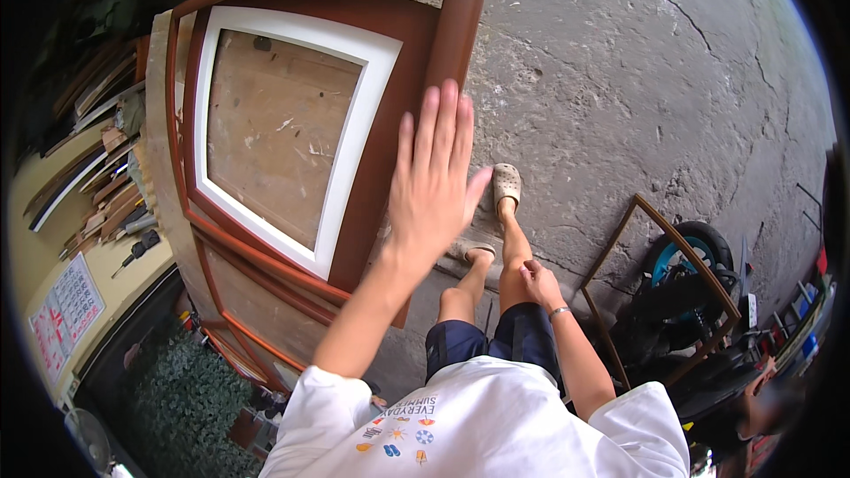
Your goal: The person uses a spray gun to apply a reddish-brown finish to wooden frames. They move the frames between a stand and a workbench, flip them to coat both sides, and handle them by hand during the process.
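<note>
My left hand [434, 173] is open, back toward me, with fingers stretched out and the thumb apart. It overlaps the right side of a large reddish-brown frame [456, 22]; whether it touches the frame I cannot tell. Within that outline lies a brown panel [390, 115] bordering a white inner frame [343, 179], and scuffed tan board [279, 124] shows through the opening. My right hand [538, 283] hangs by my right knee, its fingers loosely curled, and I see nothing in it. A bracelet circles that wrist.
More brown frames [266, 258] sit below the large one. Wood strips [111, 199] are stacked at the left, above a printed sheet [66, 317]. A thin brown frame [611, 252] leans by a motorbike wheel [686, 252] at the right. Cracked concrete floor [611, 80] surrounds my feet.
</note>
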`<state>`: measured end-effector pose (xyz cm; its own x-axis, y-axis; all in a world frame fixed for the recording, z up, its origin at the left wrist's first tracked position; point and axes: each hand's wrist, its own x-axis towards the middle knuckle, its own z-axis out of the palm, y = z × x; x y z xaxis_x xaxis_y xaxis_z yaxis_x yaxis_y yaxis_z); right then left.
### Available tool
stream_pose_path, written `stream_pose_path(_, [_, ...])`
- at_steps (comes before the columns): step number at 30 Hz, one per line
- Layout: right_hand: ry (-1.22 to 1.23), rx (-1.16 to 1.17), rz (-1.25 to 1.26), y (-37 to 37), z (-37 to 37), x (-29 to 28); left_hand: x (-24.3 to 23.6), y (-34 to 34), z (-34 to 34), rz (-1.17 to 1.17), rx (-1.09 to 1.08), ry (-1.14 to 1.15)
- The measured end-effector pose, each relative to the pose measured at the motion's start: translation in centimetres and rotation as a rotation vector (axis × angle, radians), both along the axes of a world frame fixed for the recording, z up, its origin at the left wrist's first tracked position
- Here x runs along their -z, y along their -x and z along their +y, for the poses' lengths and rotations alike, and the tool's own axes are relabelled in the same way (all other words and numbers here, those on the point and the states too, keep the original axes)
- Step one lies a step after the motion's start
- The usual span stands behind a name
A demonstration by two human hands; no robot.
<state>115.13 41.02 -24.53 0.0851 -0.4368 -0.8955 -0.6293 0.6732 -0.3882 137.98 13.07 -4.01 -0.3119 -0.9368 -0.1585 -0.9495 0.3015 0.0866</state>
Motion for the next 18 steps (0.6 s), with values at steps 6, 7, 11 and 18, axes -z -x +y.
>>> stream_pose_path(6, [-0.016,-0.098,0.015,0.8,0.8,0.9,-2.3,-1.1,17.1,0.064,-0.127,-0.387])
stream_pose_path(7, [-0.021,-0.134,0.025,0.9,1.0,1.2,-2.5,-1.1,19.1,0.200,-0.155,-0.501])
stream_pose_path(11, [-0.089,-0.234,-0.011,1.0,1.2,1.6,-0.8,-1.5,25.9,0.523,-0.232,-0.666])
stream_pose_path(18, [-0.019,-0.583,-0.043,0.4,2.5,2.5,4.1,-2.4,32.9,0.878,-0.877,-0.807])
